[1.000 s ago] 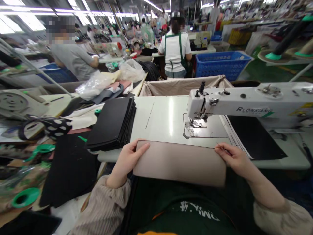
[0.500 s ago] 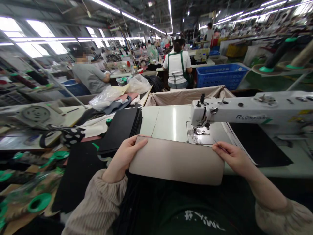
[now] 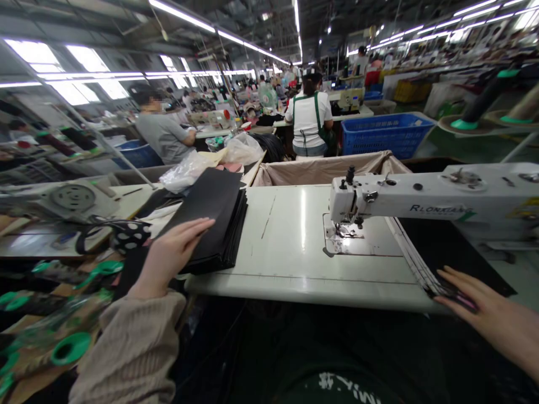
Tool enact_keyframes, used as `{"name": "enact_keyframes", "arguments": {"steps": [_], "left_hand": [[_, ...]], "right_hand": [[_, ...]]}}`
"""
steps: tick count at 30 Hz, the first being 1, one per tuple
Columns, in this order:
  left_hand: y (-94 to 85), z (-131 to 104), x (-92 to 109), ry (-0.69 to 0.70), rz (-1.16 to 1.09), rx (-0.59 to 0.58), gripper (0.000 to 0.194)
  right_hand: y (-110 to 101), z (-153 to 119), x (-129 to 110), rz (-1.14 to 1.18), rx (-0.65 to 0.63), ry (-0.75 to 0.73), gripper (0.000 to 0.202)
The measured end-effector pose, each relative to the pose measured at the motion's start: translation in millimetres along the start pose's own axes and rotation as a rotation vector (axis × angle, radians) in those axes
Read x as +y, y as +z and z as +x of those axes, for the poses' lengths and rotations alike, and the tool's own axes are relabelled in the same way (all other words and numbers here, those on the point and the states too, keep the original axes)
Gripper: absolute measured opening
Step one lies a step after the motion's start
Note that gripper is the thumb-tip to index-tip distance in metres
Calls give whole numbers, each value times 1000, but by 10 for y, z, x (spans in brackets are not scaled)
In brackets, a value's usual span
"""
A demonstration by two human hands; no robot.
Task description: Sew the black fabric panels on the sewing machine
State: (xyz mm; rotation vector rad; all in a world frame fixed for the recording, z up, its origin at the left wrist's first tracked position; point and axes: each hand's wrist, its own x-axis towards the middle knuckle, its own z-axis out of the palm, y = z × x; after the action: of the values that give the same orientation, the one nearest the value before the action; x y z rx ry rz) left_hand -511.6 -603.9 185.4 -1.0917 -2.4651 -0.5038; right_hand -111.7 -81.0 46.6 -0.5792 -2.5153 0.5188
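My left hand [image 3: 170,252] rests on the stack of black panels [image 3: 217,205] at the left of the worktop, its fingers stretched over the top sheet. At the right, my right hand [image 3: 480,306] touches the near edge of another pile of dark panels [image 3: 446,247] with pale edges. A small dark and pink tool [image 3: 465,300] lies between its thumb and fingers; the tool's full shape is hidden. Between the hands is the white sewing machine [image 3: 404,196], its needle area [image 3: 345,231] above a metal plate.
A cloth-lined bin [image 3: 320,169] stands behind the worktop [image 3: 282,241]. Beyond are a blue basket [image 3: 387,134] and two people at other stations. Plastic bags [image 3: 185,171] and a polka-dot fabric piece [image 3: 130,234] lie left; green-ended spools [image 3: 71,349] are at the lower left.
The beige-faced panel held between both hands is no longer seen beige side up there. My left hand has moved left onto the black stack, my right hand right to the other pile.
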Motion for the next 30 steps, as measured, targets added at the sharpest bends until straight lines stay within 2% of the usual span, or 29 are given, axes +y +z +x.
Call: {"name": "enact_keyframes", "arguments": {"steps": [2, 3, 4, 6, 9, 11, 13, 15, 17, 18, 20, 22, 25, 27, 28, 30], "left_hand": [[325, -138, -171, -52, -7, -170, 45], [446, -202, -213, -74, -10, -211, 48], [533, -256, -222, -89, -12, -221, 50], [618, -315, -139, -82, -24, -158, 50], [673, -287, 149, -24, -87, -35, 47], [777, -232, 378, 43, -153, -34, 46], [960, -175, 610, 131, -236, -94, 43], [1180, -114, 857, 197, -342, -181, 41], [1381, -32, 1145, 215, -470, -258, 39], [1466, 21, 1311, 218, -539, -284, 38], [1616, 138, 1689, 249, -668, -320, 38], [1779, 236, 2095, 355, -762, -369, 39], [2100, 251, 2594, 584, -770, -492, 50], [2315, 155, 2737, 672, -682, -492, 56], [2395, 85, 2736, 680, -636, -487, 58], [2464, -72, 2609, 625, -550, -470, 56]], "right_hand": [[62, -112, 215, -88, -53, -26, 55], [78, -144, 287, -129, -93, -35, 53], [79, -161, 333, -144, -105, -38, 50], [42, -149, 353, -161, -120, -39, 45], [-84, -51, 262, -175, -166, -23, 36], [-196, 30, 172, -161, -236, 26, 32], [-327, 89, 56, -93, -287, 58, 31], [-456, 110, -138, -10, -267, 61, 31], [-524, 101, -450, 70, -219, 19, 28], [-516, 91, -647, 117, -249, -31, 26], [-395, 75, -1077, 196, -429, -159, 24], [-159, 74, -1469, 233, -562, -254, 23], [262, 128, -1804, 393, -683, -284, 16], [510, 235, -1827, 572, -773, -260, 19], [623, 316, -1789, 641, -776, -239, 22], [850, 532, -1661, 674, -670, -195, 26]]}}
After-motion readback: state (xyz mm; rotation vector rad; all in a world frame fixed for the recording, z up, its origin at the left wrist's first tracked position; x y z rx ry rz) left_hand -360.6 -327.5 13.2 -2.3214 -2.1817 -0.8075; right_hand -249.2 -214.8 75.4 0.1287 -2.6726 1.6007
